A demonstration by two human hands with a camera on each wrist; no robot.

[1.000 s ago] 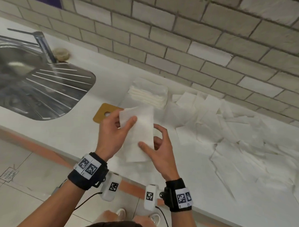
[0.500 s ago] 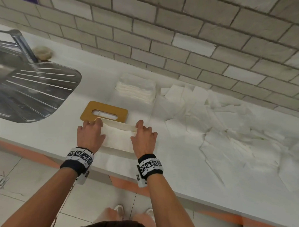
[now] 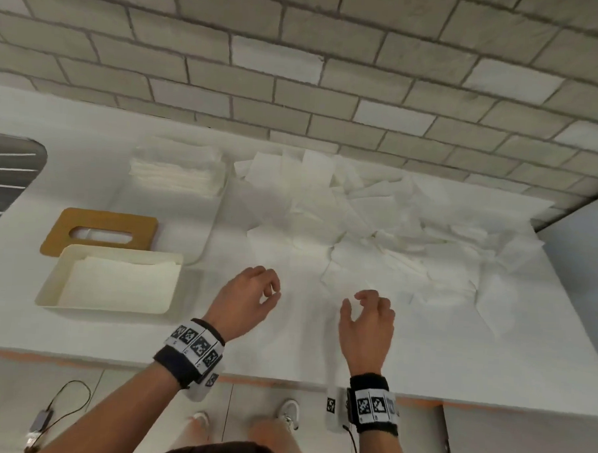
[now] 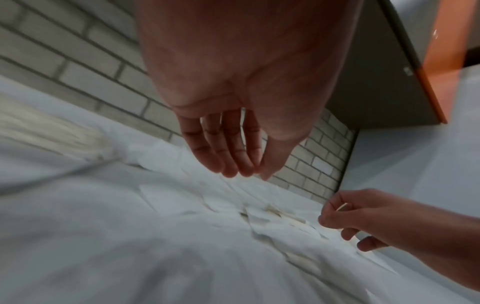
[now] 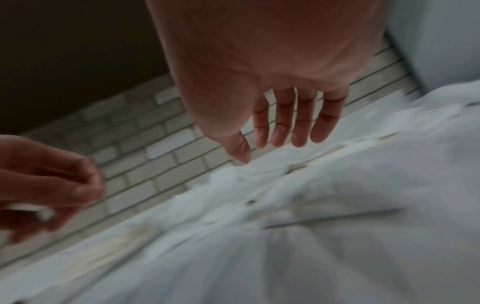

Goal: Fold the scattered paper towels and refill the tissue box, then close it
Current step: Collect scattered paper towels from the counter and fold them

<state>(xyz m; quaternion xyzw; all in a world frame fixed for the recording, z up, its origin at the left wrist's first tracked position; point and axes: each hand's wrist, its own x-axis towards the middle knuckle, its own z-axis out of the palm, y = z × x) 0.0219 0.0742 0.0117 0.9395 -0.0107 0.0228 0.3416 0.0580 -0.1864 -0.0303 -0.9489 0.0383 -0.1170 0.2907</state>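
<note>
A cream tissue box [image 3: 50, 285] lies uncovered on the white counter, with folded paper towels [image 3: 117, 283] inside it. Its tan slotted lid [image 3: 57, 236] lies flat just behind it. A stack of folded towels [image 3: 176, 173] sits farther back. Loose unfolded towels [image 3: 393, 230] [image 4: 259, 209] [image 5: 272, 170] cover the counter's right half. My left hand [image 3: 253, 293] [image 4: 241, 172] hovers right of the box, fingers relaxed, holding nothing. My right hand [image 3: 366, 308] [image 5: 272, 148] hovers beside it, just short of the nearest loose sheet, fingers loosely curled and empty.
A steel sink drainboard [image 3: 5, 172] shows at the far left edge. A brick wall [image 3: 297, 72] backs the counter, and a grey panel [image 3: 584, 256] closes its right end. The counter's front edge [image 3: 113, 357] runs just under my wrists.
Both hands pressed a folded towel into the box, let it go, and have moved right toward the loose towels. The view has shifted right with them.
</note>
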